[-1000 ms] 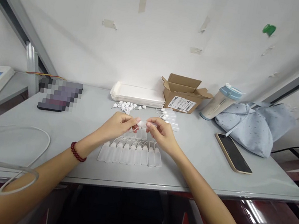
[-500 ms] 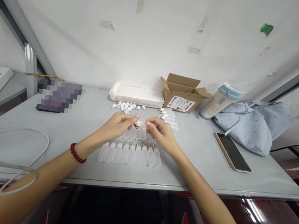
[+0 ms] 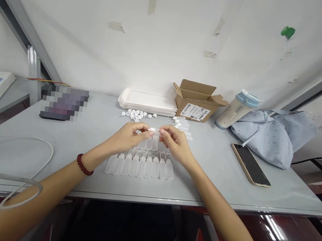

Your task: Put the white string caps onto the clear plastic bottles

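Note:
My left hand [image 3: 130, 137] pinches a small white cap [image 3: 152, 129] between thumb and fingertips. Facing it, my right hand [image 3: 176, 142] is closed on a small translucent plastic bottle [image 3: 156, 133], mostly covered by the fingers; cap and bottle meet between the hands. Just below, a row of similar translucent bottles [image 3: 134, 166] lies side by side, thin white cords at their tops. A shorter row of bottles [image 3: 145, 144] is partly hidden behind my hands. Beyond my left hand is a loose heap of white caps [image 3: 135, 115]. More bottles [image 3: 183, 123] lie beyond my right hand.
Against the wall are stacked white trays [image 3: 151, 102] and an open cardboard box [image 3: 196, 101]. A tumbler [image 3: 237, 109], a blue cloth bag [image 3: 269, 133] and a phone [image 3: 250, 165] stand or lie at right. On the left are a blurred dark object [image 3: 64, 104] and a white cable [image 3: 49, 151].
My left fingers have shifted their grip on the white cap, and the held pieces moved slightly up and to the right. The things on the table stay where they were.

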`<state>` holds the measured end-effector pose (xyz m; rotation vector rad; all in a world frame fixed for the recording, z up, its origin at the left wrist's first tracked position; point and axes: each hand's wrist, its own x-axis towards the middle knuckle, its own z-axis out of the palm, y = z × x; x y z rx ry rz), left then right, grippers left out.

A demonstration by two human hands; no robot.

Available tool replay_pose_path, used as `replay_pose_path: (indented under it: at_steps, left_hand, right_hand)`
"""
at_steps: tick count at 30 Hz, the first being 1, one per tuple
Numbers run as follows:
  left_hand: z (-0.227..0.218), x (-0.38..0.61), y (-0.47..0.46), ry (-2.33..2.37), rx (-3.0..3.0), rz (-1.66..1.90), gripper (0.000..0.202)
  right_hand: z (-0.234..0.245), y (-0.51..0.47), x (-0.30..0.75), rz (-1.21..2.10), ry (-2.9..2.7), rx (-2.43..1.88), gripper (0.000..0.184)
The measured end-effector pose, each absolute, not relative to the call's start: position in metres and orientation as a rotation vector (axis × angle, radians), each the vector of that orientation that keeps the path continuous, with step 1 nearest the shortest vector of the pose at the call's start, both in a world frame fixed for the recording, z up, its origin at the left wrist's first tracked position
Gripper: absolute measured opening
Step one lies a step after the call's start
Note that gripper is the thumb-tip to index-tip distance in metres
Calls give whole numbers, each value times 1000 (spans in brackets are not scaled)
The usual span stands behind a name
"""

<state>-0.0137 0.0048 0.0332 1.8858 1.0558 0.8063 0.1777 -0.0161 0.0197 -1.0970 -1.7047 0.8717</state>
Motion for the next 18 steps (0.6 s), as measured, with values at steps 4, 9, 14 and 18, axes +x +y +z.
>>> replay_pose_path:
  at_steps: [4, 9, 14, 18]
  left_hand:
    - [30, -13, 5, 1014, 1858, 799, 49]
    - [31, -14, 6, 1034, 1817, 771, 45]
    - [34, -13, 5, 1021, 1681, 826, 40]
    - [34, -13, 5, 994, 1567, 803, 40]
  right_hand:
    - [21, -17, 177, 830, -1757, -1102, 29]
    - [17, -16, 176, 718, -1828, -1096, 22]
    - [13, -13, 179, 471, -1891, -1060, 26]
    - [13, -12, 183, 273, -2021, -994, 22]
